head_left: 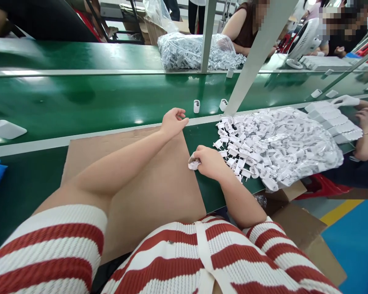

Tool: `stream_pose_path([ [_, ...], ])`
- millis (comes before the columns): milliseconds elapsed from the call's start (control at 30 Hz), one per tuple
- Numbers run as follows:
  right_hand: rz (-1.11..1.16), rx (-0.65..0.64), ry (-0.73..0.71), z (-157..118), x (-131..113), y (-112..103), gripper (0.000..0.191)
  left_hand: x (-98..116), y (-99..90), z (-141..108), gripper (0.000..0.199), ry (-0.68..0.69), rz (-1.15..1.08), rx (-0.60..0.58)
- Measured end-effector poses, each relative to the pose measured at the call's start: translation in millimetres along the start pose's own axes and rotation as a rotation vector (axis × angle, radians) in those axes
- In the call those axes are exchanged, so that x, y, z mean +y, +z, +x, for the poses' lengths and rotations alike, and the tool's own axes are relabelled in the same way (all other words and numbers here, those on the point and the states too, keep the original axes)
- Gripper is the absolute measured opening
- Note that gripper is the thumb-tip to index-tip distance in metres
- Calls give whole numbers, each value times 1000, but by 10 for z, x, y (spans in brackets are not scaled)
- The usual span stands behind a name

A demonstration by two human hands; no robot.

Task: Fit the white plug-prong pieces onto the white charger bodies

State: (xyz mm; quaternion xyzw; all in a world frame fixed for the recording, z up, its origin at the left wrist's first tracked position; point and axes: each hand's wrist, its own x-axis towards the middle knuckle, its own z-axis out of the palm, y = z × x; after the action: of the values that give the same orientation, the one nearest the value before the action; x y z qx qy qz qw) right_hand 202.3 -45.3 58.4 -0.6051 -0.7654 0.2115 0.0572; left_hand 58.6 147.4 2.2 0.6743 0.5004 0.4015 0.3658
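My left hand (174,122) reaches over the near rail of the green conveyor belt, its fingers loosely curled and apart, with nothing visible in them. Just right of its fingertips, a small white charger housing (196,106) stands upright on the belt, apart from the hand. Another white housing (223,104) is further right, beside a slanted post. My right hand (211,162) is closed around a small white plastic part (194,164) at the right edge of a cardboard sheet (153,179). Its fingers hide much of that part. Many loose white plug parts (237,153) lie right of this hand.
A clear bag (294,143) of white parts spreads at the right, near a co-worker's gloved hand (345,101) and stacked white trays (328,116). Across the belt (110,96) lies another full bag (184,51). A slanted post (248,69) rises from the rail.
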Motion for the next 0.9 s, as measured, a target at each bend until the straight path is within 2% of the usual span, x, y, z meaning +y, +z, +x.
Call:
stream_pose_path([
  [100, 123, 171, -24, 46, 10, 84, 35, -29, 336, 392, 45, 13, 45, 101],
  [167, 243, 253, -49, 86, 30, 151, 32, -18, 519, 549, 57, -58, 103, 154],
  [233, 422, 316, -84, 135, 51, 216, 26, 17, 638, 638, 59, -153, 167, 156],
  [300, 637, 383, -113, 184, 65, 263, 18, 58, 679, 672, 40, -210, 188, 123],
  [367, 818, 452, -122, 222, 66, 280, 10, 82, 638, 644, 21, -202, 168, 84],
  [433, 923, 528, -125, 245, 62, 268, 9, 77, 513, 535, 20, -162, 148, 45],
  [500, 968, 594, -124, 258, 61, 244, 14, 40, 300, 322, 26, -112, 133, 2],
  [533, 982, 621, -112, 263, 63, 234, 22, 15, 164, 174, 29, -76, 127, -18],
  [600, 1016, 651, -61, 271, 66, 223, 44, -33, -149, -198, 34, 19, 117, -70],
  [667, 1073, 625, -19, 267, 55, 225, 56, -56, -466, -637, 40, 118, 119, -144],
  [767, 1140, 490, -30, 219, -1, 240, 48, -39, -810, -1282, 39, 223, 184, -206],
  [833, 1078, 424, -57, 169, -53, 258, 36, -20, -910, -1612, 36, 262, 222, -241],
  [900, 913, 430, -129, 127, -97, 292, 24, -25, -920, -1822, 37, 250, 199, -262],
])
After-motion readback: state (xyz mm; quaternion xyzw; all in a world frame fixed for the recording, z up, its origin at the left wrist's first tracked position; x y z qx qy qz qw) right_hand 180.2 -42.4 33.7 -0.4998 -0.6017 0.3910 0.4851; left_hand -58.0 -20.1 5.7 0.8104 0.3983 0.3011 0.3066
